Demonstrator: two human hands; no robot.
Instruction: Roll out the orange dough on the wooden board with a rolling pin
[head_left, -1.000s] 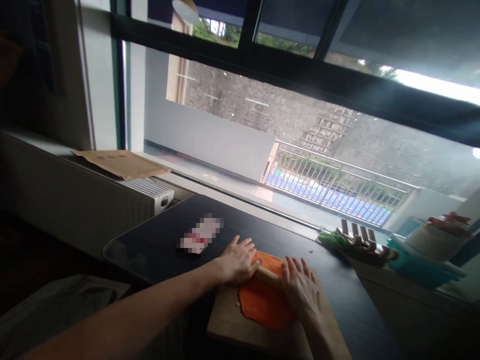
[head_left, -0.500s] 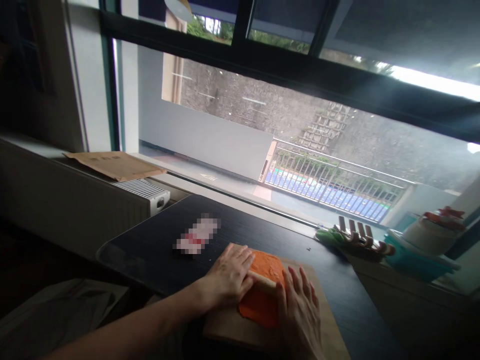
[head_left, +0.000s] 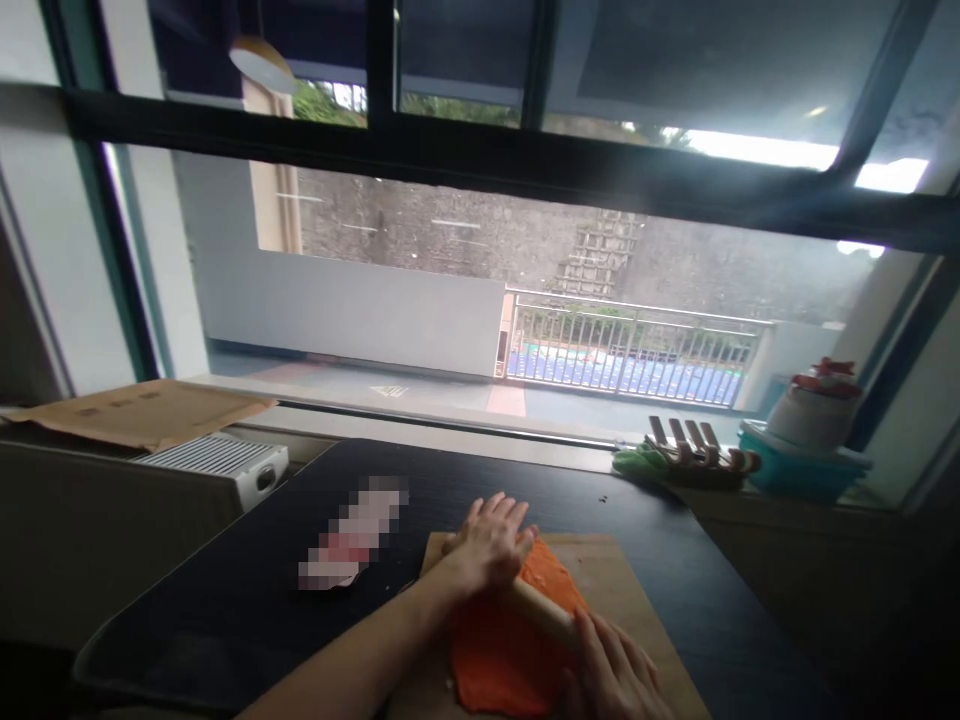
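Note:
A sheet of orange dough (head_left: 499, 655) lies rolled flat on a light brown board (head_left: 609, 562). Across it, slanting down to the right, runs a pale rolling pin (head_left: 544, 612). My left hand (head_left: 491, 545) rests over the pin's far left part, fingers stretched out flat and slightly apart. On the near right part of the pin lies my right hand (head_left: 615, 665), its fingers extended over the wood and its lower side cut off by the frame edge. Both palms press from above; the pin's ends are hidden under the hands.
The board sits on a dark table (head_left: 247, 610). A blurred-out pinkish item (head_left: 352, 540) lies left. On the sill are a green cloth (head_left: 641, 461), a rack-like item (head_left: 694, 450) and a teal container (head_left: 806, 470). A brown envelope (head_left: 142, 412) lies by a radiator (head_left: 259, 478).
The view has tilted and shifted. The rolling pin now lies more slanted across the dough, my left hand farther forward and my right hand nearer. More of the dough sheet shows on the near side.

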